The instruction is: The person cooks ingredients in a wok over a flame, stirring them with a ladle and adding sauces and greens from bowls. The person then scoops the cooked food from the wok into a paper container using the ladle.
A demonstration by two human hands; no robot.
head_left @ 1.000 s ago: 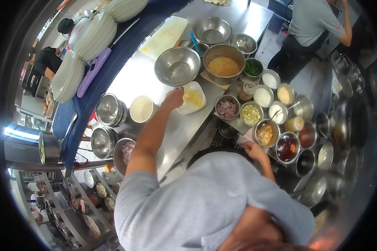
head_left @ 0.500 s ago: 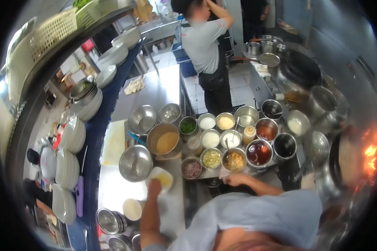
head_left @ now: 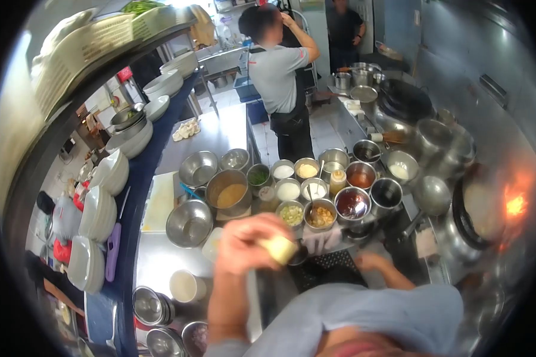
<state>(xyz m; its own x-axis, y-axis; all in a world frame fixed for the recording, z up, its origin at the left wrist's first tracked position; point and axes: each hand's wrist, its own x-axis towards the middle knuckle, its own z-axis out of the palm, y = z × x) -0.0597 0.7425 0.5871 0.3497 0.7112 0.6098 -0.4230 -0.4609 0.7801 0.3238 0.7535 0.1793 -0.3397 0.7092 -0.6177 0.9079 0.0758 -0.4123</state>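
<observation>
Above the steel counter [head_left: 152, 259], my left hand [head_left: 250, 241] is now pinching a pale yellow piece [head_left: 279, 249], having moved up from the white dish [head_left: 211, 245] where it was reaching half a second ago. My right hand [head_left: 372, 260] is now hanging apart from the pale cloth [head_left: 323, 240] it was touching then; I cannot tell whether it is gripping anything. Beyond my raised hand, a large steel bowl [head_left: 189, 223] and a pot of tan liquid [head_left: 221, 179] are standing close together, and filled containers [head_left: 354, 222] are crowding to the right. Flames [head_left: 515, 205] are rising at the far right. My left hand is hiding most of the dish, and blur is smearing the piece and my fingers.
</observation>
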